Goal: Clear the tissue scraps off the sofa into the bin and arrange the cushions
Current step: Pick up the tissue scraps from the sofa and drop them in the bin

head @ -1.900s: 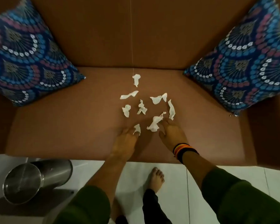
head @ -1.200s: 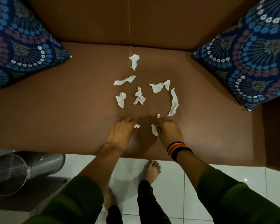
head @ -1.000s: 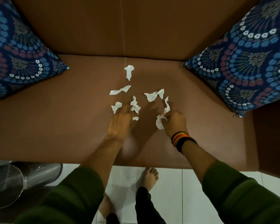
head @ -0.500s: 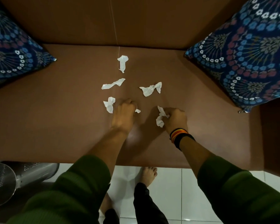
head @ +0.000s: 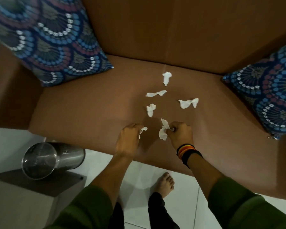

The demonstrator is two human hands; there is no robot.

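Note:
Both hands hover over the front of the brown sofa seat [head: 82,113]. My left hand [head: 128,140] is closed around a small white tissue scrap [head: 143,129] that pokes out of the fist. My right hand [head: 180,133] grips a bunch of tissue scraps [head: 163,132] hanging from its fingers. Several loose scraps lie further back on the seat: one near the backrest [head: 166,78], a long one [head: 156,93], a small one [head: 151,109] and a wider one [head: 188,103]. A patterned blue cushion [head: 53,42] leans at the left corner, another [head: 269,98] at the right.
A shiny metal bin [head: 40,160] stands on a low grey stand [head: 23,195] to the left of the sofa's front edge, its mouth open toward me. White floor tiles [head: 139,179] and my bare foot [head: 165,183] are below the seat edge.
Both hands have pulled back toward the seat's front edge with scraps in them. The left picked up the scrap it was reaching for. My view has swung left, bringing the bin into sight.

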